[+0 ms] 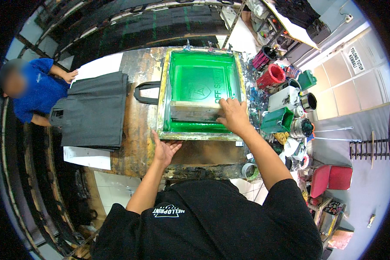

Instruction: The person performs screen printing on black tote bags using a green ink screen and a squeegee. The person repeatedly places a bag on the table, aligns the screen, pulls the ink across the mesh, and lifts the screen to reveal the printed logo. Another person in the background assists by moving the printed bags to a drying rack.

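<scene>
A screen-printing frame with green mesh lies on the worktable, and green ink pools along its near side. Across the mesh rests a wooden squeegee; my right hand is closed around its right end. Beyond the squeegee, a shield emblem and lettering show in the mesh. My left hand is at the frame's near left corner, fingers spread and palm up, holding nothing; whether it touches the rim I cannot tell. A black bag handle sticks out from under the frame's left side; the frame hides whatever it belongs to.
At the left, a person in a blue shirt has hands beside a stack of black bags. Along the table's right side crowd a red bucket, a green container and several cans. Dark racks stand behind the table.
</scene>
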A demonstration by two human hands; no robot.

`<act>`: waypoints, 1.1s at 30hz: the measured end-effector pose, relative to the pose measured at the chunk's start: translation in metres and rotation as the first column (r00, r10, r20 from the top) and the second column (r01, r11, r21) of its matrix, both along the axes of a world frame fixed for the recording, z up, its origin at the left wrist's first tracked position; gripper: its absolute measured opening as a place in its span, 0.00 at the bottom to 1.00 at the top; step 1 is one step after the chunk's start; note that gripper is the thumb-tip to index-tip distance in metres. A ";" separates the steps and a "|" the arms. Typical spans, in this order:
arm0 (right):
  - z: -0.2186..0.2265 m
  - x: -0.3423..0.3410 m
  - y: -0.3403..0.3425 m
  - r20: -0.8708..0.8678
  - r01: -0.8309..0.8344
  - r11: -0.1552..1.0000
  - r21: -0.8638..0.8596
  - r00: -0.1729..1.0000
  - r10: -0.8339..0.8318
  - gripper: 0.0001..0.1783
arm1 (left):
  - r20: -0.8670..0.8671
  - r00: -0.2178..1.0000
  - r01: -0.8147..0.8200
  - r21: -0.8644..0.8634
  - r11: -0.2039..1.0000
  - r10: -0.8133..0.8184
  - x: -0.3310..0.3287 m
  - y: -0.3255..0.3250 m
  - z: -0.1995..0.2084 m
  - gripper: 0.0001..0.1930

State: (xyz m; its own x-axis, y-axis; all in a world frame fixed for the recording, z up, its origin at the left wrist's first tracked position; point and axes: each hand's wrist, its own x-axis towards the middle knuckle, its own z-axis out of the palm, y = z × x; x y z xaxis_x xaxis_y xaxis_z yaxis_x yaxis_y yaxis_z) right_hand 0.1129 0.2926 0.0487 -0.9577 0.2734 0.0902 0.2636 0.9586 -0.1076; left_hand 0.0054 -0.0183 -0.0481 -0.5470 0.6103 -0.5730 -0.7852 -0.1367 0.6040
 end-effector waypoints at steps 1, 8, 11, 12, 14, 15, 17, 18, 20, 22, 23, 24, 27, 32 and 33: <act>-0.002 0.003 -0.006 0.006 -0.003 1.000 -0.020 1.000 0.003 0.38 | 0.004 1.000 -0.005 -0.006 1.000 0.005 0.000 0.000 -0.003 0.68; -0.026 0.014 -0.045 0.082 0.025 1.000 -0.013 0.996 -0.024 0.35 | 0.061 0.998 -0.017 -0.094 0.995 0.023 -0.001 0.006 0.001 0.68; -0.037 0.003 -0.035 0.033 0.032 0.999 0.000 0.999 -0.032 0.35 | 0.030 1.000 0.001 -0.074 0.997 0.001 0.000 0.002 -0.003 0.67; -0.040 -0.005 -0.028 0.010 0.031 0.999 0.012 0.999 -0.031 0.35 | 0.024 1.000 0.006 -0.072 0.997 -0.004 -0.002 0.003 -0.002 0.67; -0.047 -0.027 -0.005 0.003 0.044 0.999 0.023 0.999 -0.044 0.35 | 0.067 0.997 -0.026 -0.133 0.991 0.036 0.000 0.006 -0.001 0.67; -0.050 -0.041 0.008 -0.005 0.053 0.998 0.022 0.999 -0.053 0.35 | 0.083 0.996 -0.028 -0.159 0.987 0.041 -0.001 0.007 0.002 0.67; -0.055 -0.071 0.034 -0.022 0.049 0.998 0.029 0.999 -0.049 0.36 | 0.109 0.992 -0.038 -0.196 0.980 0.060 -0.001 0.007 0.005 0.67; -0.057 -0.085 0.049 -0.032 0.052 0.998 0.034 0.998 -0.050 0.36 | 0.098 0.994 -0.020 -0.182 0.983 0.038 -0.002 0.007 0.005 0.67; -0.068 -0.116 0.079 -0.076 0.016 0.998 0.067 0.997 -0.011 0.36 | 0.075 0.997 0.006 -0.148 0.989 0.005 -0.001 0.005 0.005 0.66; -0.076 -0.148 0.108 -0.093 0.006 0.995 0.096 0.996 0.003 0.36 | 0.119 0.990 -0.044 -0.204 0.978 0.070 -0.001 0.009 0.009 0.65; -0.079 -0.164 0.121 -0.090 0.005 0.994 0.112 0.996 0.005 0.37 | 0.124 0.989 -0.050 -0.201 0.978 0.076 0.001 0.008 0.007 0.65; -0.083 -0.180 0.135 -0.087 0.010 0.992 0.123 0.996 0.001 0.37 | 0.127 0.989 -0.051 -0.202 0.978 0.078 -0.001 0.007 0.007 0.65; -0.088 -0.220 0.173 -0.072 0.009 0.992 0.123 0.997 0.000 0.38 | 0.153 0.983 -0.060 -0.261 0.964 0.102 -0.002 0.014 0.012 0.66; -0.082 -0.255 0.204 0.072 -0.010 0.999 0.034 0.997 0.008 0.42 | 0.180 0.982 -0.001 -0.272 0.962 0.052 -0.009 0.016 0.004 0.69; -0.078 -0.258 0.206 0.086 -0.026 0.999 0.020 0.996 0.024 0.41 | 0.195 0.972 -0.038 -0.417 0.908 0.130 -0.008 0.018 -0.001 0.68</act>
